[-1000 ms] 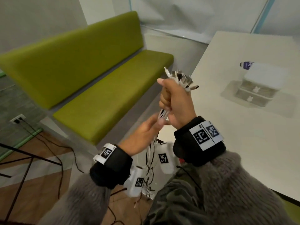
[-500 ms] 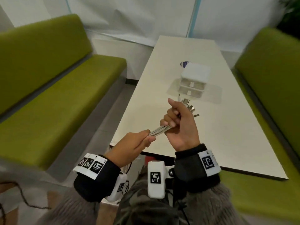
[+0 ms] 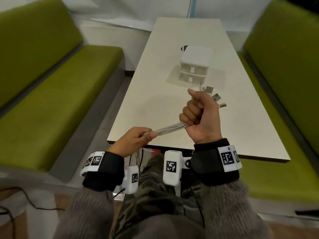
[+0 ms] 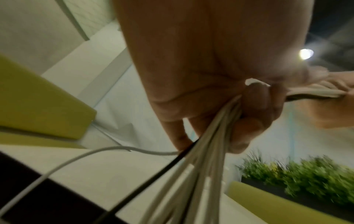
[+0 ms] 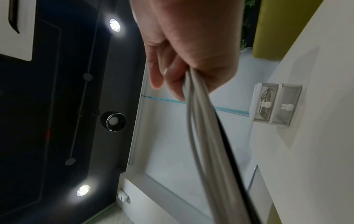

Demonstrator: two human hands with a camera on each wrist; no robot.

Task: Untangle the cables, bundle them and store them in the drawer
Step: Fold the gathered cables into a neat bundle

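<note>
A bundle of white cables (image 3: pixel 170 129) with one black strand (image 4: pixel 153 175) runs taut between both hands over the table's near edge. My right hand (image 3: pixel 198 116) is fisted around the bundle, with several USB plugs (image 3: pixel 215 97) sticking out past its top. Lower left, my left hand (image 3: pixel 138 140) pinches the same cables (image 4: pixel 212 136), whose tails hang below the table. A small white two-drawer box (image 3: pixel 195 66) stands on the white table (image 3: pixel 155 100) beyond my right hand. Both drawers (image 5: pixel 275 104) look closed, and one holds a dark cable.
Green benches (image 3: pixel 51 100) flank the table on both sides. A small dark object (image 3: pixel 183 48) lies behind the drawer box. A green plant (image 4: pixel 298 178) stands behind the right bench (image 3: pixel 284 66). Black wires (image 3: pixel 25 200) trail over the floor at lower left.
My view has swung from the left bench to the table. Both hands have moved over the table's near edge, and the cable span between them has tilted from upright to nearly level.
</note>
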